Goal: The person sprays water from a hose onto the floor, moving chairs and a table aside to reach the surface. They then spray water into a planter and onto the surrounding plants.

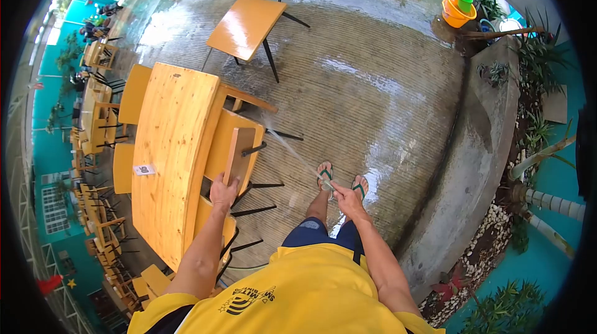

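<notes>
A wet, ribbed concrete floor [373, 85] stretched across an open patio, with a curved concrete planter wall [479, 147] and plants along its right side and rows of wooden tables and chairs running off to the left. An orange bucket [457, 11] holding a green cup stood at the far end of the planter, and one wooden chair [249, 23] stood alone on the floor beyond.

The person in a yellow shirt stood at the right edge of a long wooden tabletop [171, 147], which bore a small white card [143, 170] near its left edge. The left hand [222, 192] was closed on the top of the backrest of a wooden chair [233, 147] tucked against the tabletop's right edge. The right hand [349, 202] was closed around a hose nozzle, mostly hidden in the grip, above the sandalled feet. From it a thin jet of water [295, 154] ran up and leftwards toward the held chair's seat.
</notes>
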Action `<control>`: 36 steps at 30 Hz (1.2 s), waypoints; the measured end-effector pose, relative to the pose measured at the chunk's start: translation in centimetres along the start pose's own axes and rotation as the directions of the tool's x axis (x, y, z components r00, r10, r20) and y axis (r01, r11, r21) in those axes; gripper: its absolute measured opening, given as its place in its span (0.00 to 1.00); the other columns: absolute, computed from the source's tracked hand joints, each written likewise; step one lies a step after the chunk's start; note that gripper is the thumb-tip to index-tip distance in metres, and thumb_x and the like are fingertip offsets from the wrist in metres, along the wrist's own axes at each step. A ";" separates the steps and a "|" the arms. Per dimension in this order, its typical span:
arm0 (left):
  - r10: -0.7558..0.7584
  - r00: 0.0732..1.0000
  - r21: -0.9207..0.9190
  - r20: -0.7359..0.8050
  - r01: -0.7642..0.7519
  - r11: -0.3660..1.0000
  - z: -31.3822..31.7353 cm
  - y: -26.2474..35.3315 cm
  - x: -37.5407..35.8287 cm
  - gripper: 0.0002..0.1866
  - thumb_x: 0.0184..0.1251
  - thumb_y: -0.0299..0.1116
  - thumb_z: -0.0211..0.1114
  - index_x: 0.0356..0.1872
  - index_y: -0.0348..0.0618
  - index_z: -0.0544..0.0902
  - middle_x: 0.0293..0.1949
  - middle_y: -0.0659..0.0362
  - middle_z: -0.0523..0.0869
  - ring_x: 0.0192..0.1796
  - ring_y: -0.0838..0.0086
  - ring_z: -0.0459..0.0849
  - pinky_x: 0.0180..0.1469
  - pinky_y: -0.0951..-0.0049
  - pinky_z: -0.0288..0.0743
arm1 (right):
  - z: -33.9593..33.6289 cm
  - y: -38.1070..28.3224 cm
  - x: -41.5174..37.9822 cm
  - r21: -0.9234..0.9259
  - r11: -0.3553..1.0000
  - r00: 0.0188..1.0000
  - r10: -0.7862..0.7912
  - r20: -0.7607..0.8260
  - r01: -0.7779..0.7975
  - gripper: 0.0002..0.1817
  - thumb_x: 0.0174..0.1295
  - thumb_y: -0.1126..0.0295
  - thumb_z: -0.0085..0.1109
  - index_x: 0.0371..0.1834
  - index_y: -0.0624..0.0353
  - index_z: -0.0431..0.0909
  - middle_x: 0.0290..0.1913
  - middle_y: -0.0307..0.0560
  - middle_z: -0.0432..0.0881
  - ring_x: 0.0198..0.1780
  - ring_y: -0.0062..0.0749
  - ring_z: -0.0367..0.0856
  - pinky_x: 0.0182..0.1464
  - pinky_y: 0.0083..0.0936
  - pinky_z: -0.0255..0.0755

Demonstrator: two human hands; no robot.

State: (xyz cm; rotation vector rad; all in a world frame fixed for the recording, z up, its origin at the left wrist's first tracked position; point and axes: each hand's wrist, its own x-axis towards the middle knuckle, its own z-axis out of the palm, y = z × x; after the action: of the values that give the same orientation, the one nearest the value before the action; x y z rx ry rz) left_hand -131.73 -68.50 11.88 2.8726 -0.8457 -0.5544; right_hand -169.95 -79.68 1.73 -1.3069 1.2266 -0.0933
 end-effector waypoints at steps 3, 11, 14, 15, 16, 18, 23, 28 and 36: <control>0.002 1.000 -0.039 0.015 -0.001 0.999 -0.4 0.3 -0.1 0.29 0.57 0.50 0.71 0.55 0.41 0.82 0.48 0.42 0.87 0.54 0.50 0.85 0.56 0.60 0.77 | -1.0 0.6 -0.1 0.073 0.997 0.997 -0.022 0.072 0.017 0.21 0.67 0.63 0.59 0.64 0.37 0.80 0.68 0.65 0.71 0.76 0.64 0.57 0.79 0.47 0.40; 0.007 0.995 -0.043 0.095 -0.003 0.999 -1.2 0.7 -0.4 0.32 0.57 0.52 0.70 0.59 0.42 0.80 0.51 0.42 0.86 0.56 0.50 0.84 0.59 0.60 0.76 | 0.9 7.6 1.8 -0.304 0.941 0.958 -0.212 -0.193 0.147 0.24 0.69 0.65 0.55 0.69 0.36 0.75 0.68 0.65 0.72 0.75 0.62 0.59 0.78 0.44 0.48; 0.040 0.995 -0.063 0.092 -0.034 0.997 -1.3 0.5 -0.4 0.33 0.57 0.52 0.71 0.59 0.41 0.80 0.51 0.43 0.86 0.56 0.51 0.84 0.59 0.60 0.76 | 0.7 7.9 1.6 -0.179 0.978 0.960 -0.145 -0.241 0.103 0.24 0.68 0.67 0.55 0.69 0.38 0.75 0.68 0.64 0.73 0.74 0.57 0.64 0.77 0.37 0.53; 0.049 0.994 -0.060 0.094 -0.043 0.997 -1.2 0.5 -0.4 0.33 0.57 0.53 0.71 0.59 0.41 0.80 0.51 0.43 0.86 0.56 0.51 0.84 0.58 0.60 0.76 | 0.6 7.9 1.4 -0.152 0.980 0.959 -0.164 -0.233 0.131 0.25 0.68 0.68 0.56 0.69 0.40 0.75 0.68 0.63 0.73 0.74 0.53 0.65 0.77 0.35 0.54; 0.042 0.994 -0.071 0.105 -0.034 0.997 -1.0 0.2 -0.2 0.34 0.57 0.53 0.72 0.59 0.40 0.80 0.51 0.44 0.87 0.56 0.52 0.84 0.58 0.60 0.76 | 0.5 8.1 1.0 -0.125 0.980 0.957 -0.183 -0.226 0.157 0.25 0.68 0.69 0.56 0.69 0.41 0.74 0.67 0.62 0.74 0.74 0.50 0.67 0.77 0.32 0.55; 0.065 0.994 -0.111 0.090 -0.055 0.992 -1.0 0.1 -0.3 0.34 0.56 0.53 0.72 0.59 0.40 0.80 0.51 0.44 0.87 0.56 0.52 0.84 0.58 0.60 0.76 | 0.6 9.1 1.0 -0.155 0.969 0.939 -0.228 -0.259 0.193 0.25 0.67 0.71 0.56 0.70 0.47 0.74 0.65 0.61 0.77 0.64 0.43 0.78 0.67 0.30 0.68; 0.063 0.993 -0.144 0.098 -0.049 0.988 -1.2 0.0 -0.5 0.36 0.56 0.54 0.73 0.60 0.40 0.79 0.52 0.44 0.86 0.57 0.51 0.83 0.59 0.61 0.76 | -1.3 7.6 -0.1 -0.017 0.984 0.959 -0.179 -0.221 0.180 0.26 0.68 0.74 0.54 0.70 0.53 0.73 0.62 0.56 0.81 0.48 0.31 0.83 0.52 0.26 0.76; 0.017 0.995 -0.110 0.099 -0.006 0.994 -1.9 0.2 -0.9 0.37 0.56 0.53 0.73 0.61 0.39 0.78 0.52 0.43 0.86 0.57 0.51 0.83 0.59 0.61 0.75 | -3.8 4.2 -2.8 0.206 0.973 0.951 -0.039 -0.306 0.106 0.25 0.69 0.76 0.51 0.71 0.60 0.70 0.66 0.58 0.77 0.66 0.39 0.77 0.65 0.25 0.68; 0.092 0.990 -0.120 0.107 -0.079 0.990 -1.1 -0.2 -0.4 0.37 0.57 0.53 0.71 0.62 0.36 0.76 0.52 0.39 0.85 0.57 0.48 0.82 0.59 0.59 0.75 | -4.1 11.3 -0.5 -0.113 0.959 0.755 -0.276 -0.595 0.261 0.27 0.70 0.74 0.53 0.73 0.53 0.69 0.39 0.44 0.83 0.31 0.23 0.74 0.39 0.23 0.74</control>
State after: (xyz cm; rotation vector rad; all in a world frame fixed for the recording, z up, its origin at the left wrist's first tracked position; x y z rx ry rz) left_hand -131.52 -68.12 12.93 2.7081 -0.9153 -0.7363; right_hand -179.38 -78.15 -5.57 -1.5273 1.5636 -0.7660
